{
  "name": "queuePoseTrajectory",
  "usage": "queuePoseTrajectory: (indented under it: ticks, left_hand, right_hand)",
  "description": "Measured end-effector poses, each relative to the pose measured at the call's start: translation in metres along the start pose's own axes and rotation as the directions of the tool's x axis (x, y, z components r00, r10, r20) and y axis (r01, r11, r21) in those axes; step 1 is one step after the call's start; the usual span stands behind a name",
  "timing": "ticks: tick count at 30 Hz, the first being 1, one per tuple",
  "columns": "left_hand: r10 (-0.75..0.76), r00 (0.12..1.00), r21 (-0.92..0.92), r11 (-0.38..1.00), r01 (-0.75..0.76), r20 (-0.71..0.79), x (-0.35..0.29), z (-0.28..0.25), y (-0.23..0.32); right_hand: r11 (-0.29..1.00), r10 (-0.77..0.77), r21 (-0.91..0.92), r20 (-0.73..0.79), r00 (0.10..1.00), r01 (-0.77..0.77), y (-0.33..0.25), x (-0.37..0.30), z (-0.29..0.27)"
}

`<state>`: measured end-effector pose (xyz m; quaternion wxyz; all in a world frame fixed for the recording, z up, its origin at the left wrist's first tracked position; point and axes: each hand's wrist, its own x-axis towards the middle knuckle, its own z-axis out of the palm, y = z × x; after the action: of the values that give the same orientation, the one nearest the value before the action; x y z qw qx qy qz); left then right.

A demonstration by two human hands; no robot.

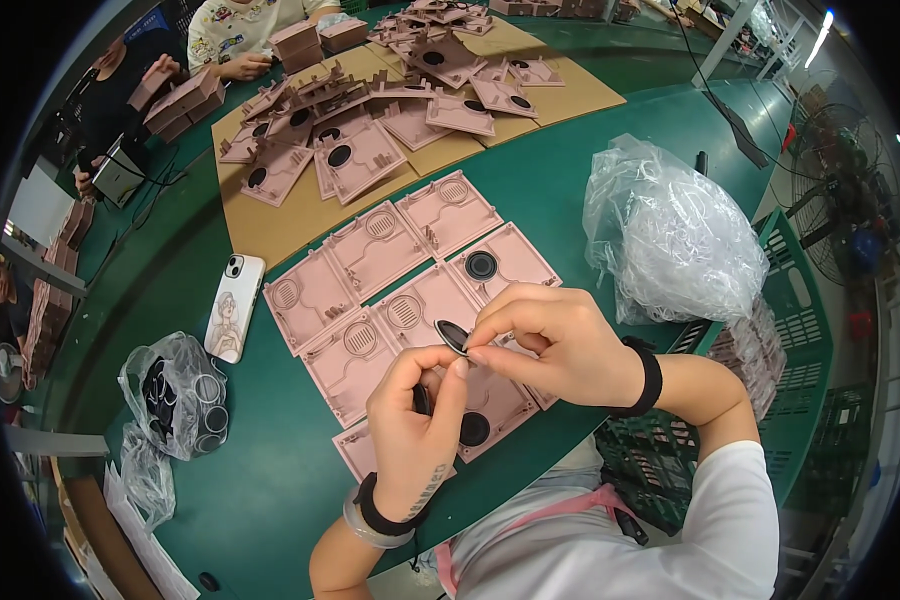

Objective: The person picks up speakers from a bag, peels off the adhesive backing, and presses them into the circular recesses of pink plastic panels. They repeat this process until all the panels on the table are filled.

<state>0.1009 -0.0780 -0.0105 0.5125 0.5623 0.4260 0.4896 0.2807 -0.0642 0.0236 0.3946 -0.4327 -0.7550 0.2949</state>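
Observation:
Over the pink plastic panels, my left hand and my right hand meet, fingertips pinched on the edge of a small round black speaker. It is tilted, so it looks like a narrow oval. Another black piece shows in the curl of my left fingers, too covered to make out. The panels lie in rows, most with a bare round grille. One black speaker sits in a panel to the far right, and another black disc lies in a panel beneath my hands.
Left of the panels are a phone and a plastic bag of black rings and discs. A large clear bag stands right, near a green crate. Finished-looking pink panels pile on cardboard; people sit beyond.

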Motion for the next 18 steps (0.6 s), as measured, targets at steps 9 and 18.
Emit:
queuePoseTrajectory:
  ticks: [9, 18]
  left_hand:
    - [-0.046, 0.999, -0.046, 0.998, 0.047, 0.022, 0.0009, -0.0006, 0.0005]
    - [0.022, 1.0, -0.019, 1.0, -0.022, 0.02, 0.0001, -0.0021, -0.0047]
  right_hand:
    - [1.0, -0.02, -0.007, -0.001, 1.0, 0.02, 0.0007, 0.0, 0.0007]
    - [0.999, -0.006, 0.043, -0.002, 1.0, 0.007, -0.0004, -0.0019, 0.0039]
